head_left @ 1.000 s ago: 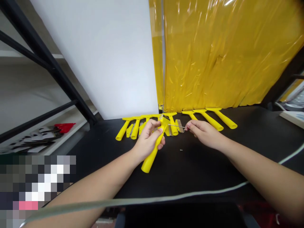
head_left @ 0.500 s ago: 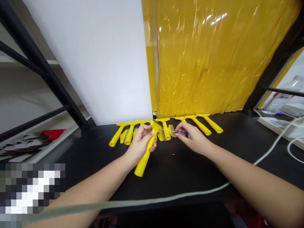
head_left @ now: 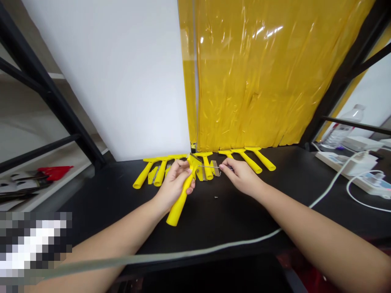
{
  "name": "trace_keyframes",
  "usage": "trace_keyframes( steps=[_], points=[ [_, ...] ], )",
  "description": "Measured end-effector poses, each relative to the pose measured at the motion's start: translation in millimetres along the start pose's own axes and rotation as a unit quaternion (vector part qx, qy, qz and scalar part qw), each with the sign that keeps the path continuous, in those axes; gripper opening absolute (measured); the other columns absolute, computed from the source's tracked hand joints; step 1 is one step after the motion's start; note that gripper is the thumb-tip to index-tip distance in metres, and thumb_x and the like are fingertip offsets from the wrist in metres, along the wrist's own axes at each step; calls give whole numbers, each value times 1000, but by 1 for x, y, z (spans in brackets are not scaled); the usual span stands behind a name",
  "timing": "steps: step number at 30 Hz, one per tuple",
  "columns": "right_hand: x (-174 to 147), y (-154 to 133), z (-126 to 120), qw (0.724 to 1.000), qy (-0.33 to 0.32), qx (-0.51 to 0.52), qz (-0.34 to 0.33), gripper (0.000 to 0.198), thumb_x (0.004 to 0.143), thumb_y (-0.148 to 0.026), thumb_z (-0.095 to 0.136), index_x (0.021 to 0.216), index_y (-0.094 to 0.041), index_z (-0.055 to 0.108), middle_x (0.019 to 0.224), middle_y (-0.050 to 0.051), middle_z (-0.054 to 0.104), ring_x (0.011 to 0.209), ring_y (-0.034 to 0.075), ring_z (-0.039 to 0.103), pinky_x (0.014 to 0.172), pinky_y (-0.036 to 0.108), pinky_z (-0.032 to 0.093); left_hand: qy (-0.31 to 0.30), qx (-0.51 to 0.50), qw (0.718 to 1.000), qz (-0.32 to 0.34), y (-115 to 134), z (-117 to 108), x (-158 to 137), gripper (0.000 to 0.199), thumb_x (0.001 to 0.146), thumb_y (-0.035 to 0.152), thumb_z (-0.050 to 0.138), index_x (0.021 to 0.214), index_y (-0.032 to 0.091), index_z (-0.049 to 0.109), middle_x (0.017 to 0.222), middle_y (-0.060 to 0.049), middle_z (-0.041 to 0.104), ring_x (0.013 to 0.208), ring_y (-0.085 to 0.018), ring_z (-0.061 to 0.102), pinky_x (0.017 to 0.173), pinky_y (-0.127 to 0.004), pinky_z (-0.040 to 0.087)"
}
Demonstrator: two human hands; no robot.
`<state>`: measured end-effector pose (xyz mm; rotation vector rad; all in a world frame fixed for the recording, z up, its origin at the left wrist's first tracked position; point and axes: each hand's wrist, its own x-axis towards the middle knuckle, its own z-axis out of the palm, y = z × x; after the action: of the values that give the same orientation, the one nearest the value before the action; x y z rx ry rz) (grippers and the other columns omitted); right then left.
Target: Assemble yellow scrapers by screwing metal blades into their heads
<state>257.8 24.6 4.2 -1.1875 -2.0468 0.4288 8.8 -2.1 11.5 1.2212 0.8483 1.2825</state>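
Observation:
My left hand (head_left: 175, 183) is closed around a yellow scraper (head_left: 179, 203), its handle slanting down toward me and its head up by my fingertips. In my right hand (head_left: 242, 176) is a screwdriver (head_left: 209, 166); its thin metal shaft points left, with the tip at the scraper's head. My fingers mostly cover the screwdriver's handle. A small screw (head_left: 216, 197) lies on the black tabletop (head_left: 232, 224) below my hands. Behind them, more yellow scrapers (head_left: 143, 175) and loose metal and yellow head pieces (head_left: 215, 167) lie in a row.
A white panel (head_left: 116, 81) and a yellow plastic curtain (head_left: 259, 81) stand along the back. A pale cable (head_left: 232, 244) crosses in front of my forearms. Power strips (head_left: 354, 171) and a plastic bottle (head_left: 343, 128) sit at the right.
The view has shifted slightly to the right. My right fingers have changed their grip on the screwdriver, now hiding more of its handle. The tip stays at the scraper's head.

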Motion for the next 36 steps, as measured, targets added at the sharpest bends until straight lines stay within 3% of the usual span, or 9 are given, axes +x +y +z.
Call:
trace_keyframes(
  steps=[4,8,10,15,20,24,30,33,36],
  points=[
    [-1,-2,-1,999,-9,-7,-49,16,103,-34,50,94,-22,54,87,4,62,76,20,56,70,33,43,17,1,1000,-2,1,1,0,39,85,33,75,105,24,43,81,4,62,51,-10,59,44,-20,41],
    [0,0,-1,991,14,-38,-129,10,102,-26,50,93,-23,54,96,8,58,89,23,58,79,36,47,18,-9,1000,-7,2,2,0,40,83,33,76,104,24,44,78,5,62,51,-10,59,44,-19,40],
    [1,2,-1,989,28,-35,-138,8,100,-25,52,94,-23,56,98,8,59,91,24,59,81,38,49,15,-8,1000,-7,1,1,1,40,83,33,77,104,24,44,77,5,61,51,-11,59,44,-19,40],
    [-1,1,-1,997,54,13,-47,13,99,-35,59,100,-23,62,97,8,70,85,23,64,77,36,50,-5,9,1000,10,-2,0,1,37,85,32,76,103,24,44,80,4,61,51,-10,60,43,-19,41],
    [0,2,-2,999,30,-24,18,35,102,-49,53,85,-21,65,73,3,66,64,19,57,65,33,41,-15,16,999,27,-2,0,1,33,88,30,73,101,24,43,81,6,57,52,-10,61,43,-20,42],
    [0,5,1,1000,-14,-3,9,40,106,-48,44,87,-21,66,72,3,66,67,19,59,67,33,40,-6,9,1000,26,-1,0,1,33,87,28,73,102,24,44,84,4,59,53,-10,61,43,-19,42],
    [-3,1,2,998,22,50,-29,13,99,-35,58,104,-23,58,93,4,72,75,18,62,67,30,45,2,9,1000,23,1,0,1,33,88,27,72,104,24,44,85,3,60,54,-10,62,43,-19,41],
    [-3,0,2,999,13,48,0,16,100,-38,57,106,-23,58,80,1,68,65,18,57,64,30,43,1,12,1000,21,2,1,1,31,88,27,71,104,23,44,86,3,61,54,-10,62,44,-20,41],
    [-2,1,3,1000,1,15,17,27,105,-41,46,98,-22,63,82,4,70,72,20,62,69,32,44,3,15,1000,15,2,1,1,31,87,28,70,104,23,44,86,3,60,53,-9,61,43,-20,41]
  ],
)
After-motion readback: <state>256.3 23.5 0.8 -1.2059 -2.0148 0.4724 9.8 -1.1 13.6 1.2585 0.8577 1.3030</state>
